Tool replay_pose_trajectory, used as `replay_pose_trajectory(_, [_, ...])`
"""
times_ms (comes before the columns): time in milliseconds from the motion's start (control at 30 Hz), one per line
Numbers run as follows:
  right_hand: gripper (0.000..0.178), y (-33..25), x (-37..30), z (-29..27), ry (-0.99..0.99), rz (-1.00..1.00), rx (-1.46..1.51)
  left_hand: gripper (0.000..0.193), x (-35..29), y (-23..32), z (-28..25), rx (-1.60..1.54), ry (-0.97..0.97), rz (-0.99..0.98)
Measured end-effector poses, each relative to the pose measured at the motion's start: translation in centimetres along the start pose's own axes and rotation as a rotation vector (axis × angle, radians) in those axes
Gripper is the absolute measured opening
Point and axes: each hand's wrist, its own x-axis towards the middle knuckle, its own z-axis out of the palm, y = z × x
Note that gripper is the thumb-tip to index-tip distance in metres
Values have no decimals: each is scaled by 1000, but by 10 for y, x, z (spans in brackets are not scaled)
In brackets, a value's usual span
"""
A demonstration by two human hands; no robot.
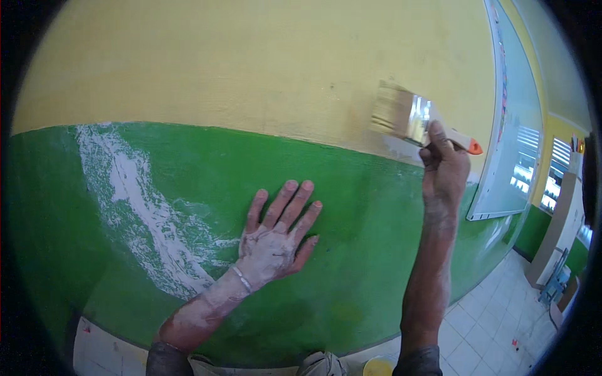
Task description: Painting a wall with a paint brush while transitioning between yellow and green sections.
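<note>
My left hand (273, 241) lies flat with fingers spread on the green lower part of the wall (357, 232), its back dusted white. In my right hand (445, 169) is a wide paintbrush (411, 116), gripped near its metal band. The brush's bristles point left over the yellow upper part of the wall (251, 69), just above the line where yellow meets green. A small whitish patch (404, 149) shows below the bristles. Whether the bristles touch the wall I cannot tell. A rough white streak (141, 200) runs down the green paint left of my left hand.
A whiteboard (511, 144) hangs on the wall to the right. Below stands a bucket (379, 365) with yellow inside, by my right forearm. White tiles (483, 319) cover the floor. A pale pillar (558, 225), a blue stool (555, 285) and a window (555, 169) are at far right.
</note>
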Motion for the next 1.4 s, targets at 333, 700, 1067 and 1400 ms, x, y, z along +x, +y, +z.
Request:
replay_pose_trajectory(333, [27, 26, -32, 36, -101, -107, 114, 61, 15, 14, 11, 42, -10, 40])
replay_pose_trajectory(700, [32, 42, -27, 28, -64, -122, 76, 62, 15, 15, 12, 51, -17, 42])
replay_pose_trajectory(1067, [28, 45, -10, -17, 66, -168, 44, 59, 15, 17, 9, 49, -31, 28])
replay_pose_trajectory(1400, [22, -5, -19, -129, 329, -250, -164, 56, 17, 12, 18, 41, 37, 18])
